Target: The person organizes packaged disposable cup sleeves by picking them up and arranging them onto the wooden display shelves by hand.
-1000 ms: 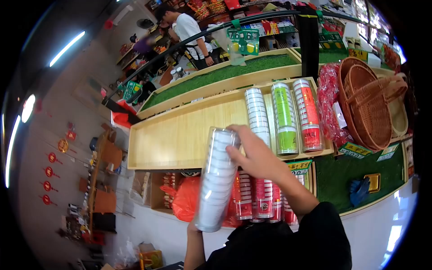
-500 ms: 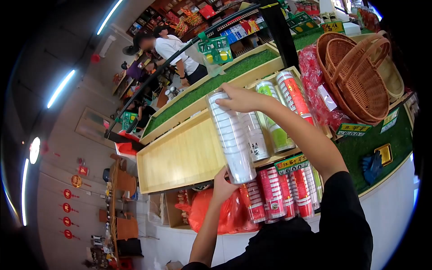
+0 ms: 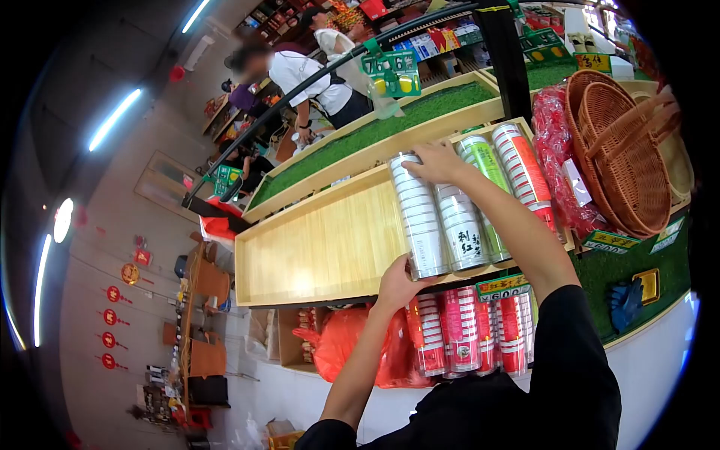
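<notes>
A clear tube of stacked white tins (image 3: pixel 417 217) lies in the wooden tray (image 3: pixel 315 244), alongside a similar tube with black characters (image 3: pixel 463 232). My right hand (image 3: pixel 437 163) is closed over its upper end. At its lower end, by the tray's front edge, my left hand (image 3: pixel 399 285) holds it with the thumb against the side. Farther right in the same tray lie a green-labelled tube (image 3: pixel 487 169) and a red-labelled tube (image 3: pixel 525 169).
Wicker baskets (image 3: pixel 626 165) stand right of the tray beside red netting (image 3: pixel 555 142). Below are red-labelled tubes (image 3: pixel 461 330) and a red plastic bag (image 3: pixel 341 349). A dark post (image 3: pixel 504 64) rises behind. People (image 3: pixel 311 82) are beyond the turf-lined shelf (image 3: pixel 420 109).
Both my hands have lowered the tube of white tins from above the tray into it, against the neighbouring tube. The view has shifted slightly.
</notes>
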Action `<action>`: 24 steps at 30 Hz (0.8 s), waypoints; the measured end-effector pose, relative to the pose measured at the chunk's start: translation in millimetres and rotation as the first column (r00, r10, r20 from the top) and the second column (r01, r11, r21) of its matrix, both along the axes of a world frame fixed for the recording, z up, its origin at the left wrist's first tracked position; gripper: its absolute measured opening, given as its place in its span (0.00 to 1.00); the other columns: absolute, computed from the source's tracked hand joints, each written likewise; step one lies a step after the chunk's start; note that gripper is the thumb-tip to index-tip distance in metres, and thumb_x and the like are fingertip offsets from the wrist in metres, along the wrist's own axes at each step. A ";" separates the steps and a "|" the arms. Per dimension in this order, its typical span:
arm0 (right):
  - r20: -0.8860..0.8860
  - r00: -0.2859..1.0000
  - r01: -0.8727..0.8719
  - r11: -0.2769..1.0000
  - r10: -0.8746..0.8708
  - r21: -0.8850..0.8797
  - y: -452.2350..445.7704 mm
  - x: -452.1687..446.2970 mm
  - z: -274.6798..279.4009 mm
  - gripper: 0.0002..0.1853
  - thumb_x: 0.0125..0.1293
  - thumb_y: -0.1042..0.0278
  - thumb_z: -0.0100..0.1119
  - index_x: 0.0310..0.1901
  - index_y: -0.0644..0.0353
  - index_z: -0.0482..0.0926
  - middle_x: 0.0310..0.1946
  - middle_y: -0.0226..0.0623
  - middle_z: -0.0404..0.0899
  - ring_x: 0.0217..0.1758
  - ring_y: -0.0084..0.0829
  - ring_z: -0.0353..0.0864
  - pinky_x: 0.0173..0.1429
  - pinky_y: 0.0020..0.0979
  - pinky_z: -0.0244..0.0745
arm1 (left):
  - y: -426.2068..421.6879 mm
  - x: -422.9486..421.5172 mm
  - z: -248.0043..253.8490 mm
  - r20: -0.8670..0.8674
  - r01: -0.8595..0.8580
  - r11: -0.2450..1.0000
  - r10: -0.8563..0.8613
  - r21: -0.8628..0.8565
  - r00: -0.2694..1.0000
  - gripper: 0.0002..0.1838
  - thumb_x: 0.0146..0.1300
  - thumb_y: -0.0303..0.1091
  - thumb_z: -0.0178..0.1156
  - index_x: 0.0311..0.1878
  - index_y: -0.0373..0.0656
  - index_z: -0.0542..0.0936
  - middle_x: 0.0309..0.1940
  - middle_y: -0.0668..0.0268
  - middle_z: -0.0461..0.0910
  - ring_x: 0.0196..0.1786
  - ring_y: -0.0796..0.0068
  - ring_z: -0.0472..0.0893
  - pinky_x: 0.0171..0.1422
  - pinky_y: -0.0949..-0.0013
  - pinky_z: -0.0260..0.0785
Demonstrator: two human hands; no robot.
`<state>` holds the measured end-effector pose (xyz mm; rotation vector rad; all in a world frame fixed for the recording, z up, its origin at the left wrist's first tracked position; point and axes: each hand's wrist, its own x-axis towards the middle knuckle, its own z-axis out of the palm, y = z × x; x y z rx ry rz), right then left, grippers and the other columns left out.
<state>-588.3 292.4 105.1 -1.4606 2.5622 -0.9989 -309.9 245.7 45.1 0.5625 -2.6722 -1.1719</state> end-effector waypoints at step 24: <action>-0.269 0.953 0.129 0.990 -0.142 -0.065 3.7 1.5 -21.8 0.25 0.68 0.41 0.48 0.55 0.50 0.80 0.56 0.42 0.77 0.65 0.43 0.68 0.67 0.52 0.59 | 8.3 2.5 -3.9 0.173 -0.032 0.938 0.097 -0.344 0.980 0.36 0.50 0.57 0.71 0.55 0.41 0.76 0.41 0.55 0.84 0.45 0.54 0.84 0.48 0.58 0.75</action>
